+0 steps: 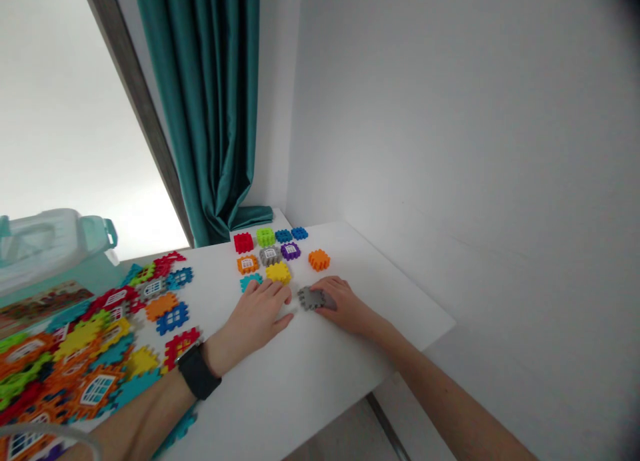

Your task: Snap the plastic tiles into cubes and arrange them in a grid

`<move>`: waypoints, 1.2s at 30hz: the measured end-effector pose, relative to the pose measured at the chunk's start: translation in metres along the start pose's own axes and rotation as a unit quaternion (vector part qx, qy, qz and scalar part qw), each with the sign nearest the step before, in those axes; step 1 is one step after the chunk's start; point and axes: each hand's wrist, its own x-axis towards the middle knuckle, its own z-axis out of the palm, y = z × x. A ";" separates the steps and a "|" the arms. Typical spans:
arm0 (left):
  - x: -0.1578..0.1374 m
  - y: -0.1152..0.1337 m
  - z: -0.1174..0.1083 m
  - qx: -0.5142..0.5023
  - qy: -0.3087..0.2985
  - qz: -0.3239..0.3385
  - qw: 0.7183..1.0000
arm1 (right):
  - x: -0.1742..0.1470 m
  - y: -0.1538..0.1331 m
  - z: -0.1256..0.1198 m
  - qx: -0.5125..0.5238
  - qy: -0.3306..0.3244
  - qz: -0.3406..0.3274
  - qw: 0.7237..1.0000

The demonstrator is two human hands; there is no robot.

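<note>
My right hand [343, 304] grips a grey toothed building tile [311, 298] by its right side, low over the white table. To its left, my left hand [261, 313] reaches forward with fingers apart, close to a yellow tile stack [279, 272] and a light blue tile [250, 282]. Whether those fingertips touch either one is hard to tell. Beyond the hands lie a red stack [243, 242], a lime green stack [266, 236], an orange window tile [247, 264], a grey window stack [271, 255] and a purple one [291, 250]. An orange stack [319, 260] sits apart on the right.
A large pile of mixed tiles [90, 341] covers the table's left side. Behind it stands a clear-lidded teal storage box [55, 261]. Two blue tile stacks [291, 234] lie at the back. A green curtain [210, 114] hangs behind, and a wall borders the right.
</note>
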 end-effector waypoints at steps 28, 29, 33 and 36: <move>-0.021 -0.019 -0.012 -0.033 0.040 0.001 0.999 | -0.038 -0.069 0.035 -0.143 0.063 0.090 0.984; -0.021 -0.019 -0.012 -0.033 0.040 0.001 0.999 | -0.037 -0.068 0.035 -0.143 0.063 0.091 0.983; -0.022 -0.021 -0.014 -0.036 0.037 0.003 0.999 | -0.029 -0.063 0.035 -0.138 0.057 0.092 0.985; -0.024 -0.022 -0.014 -0.034 0.038 0.004 0.999 | -0.021 -0.057 0.034 -0.132 0.048 0.088 0.986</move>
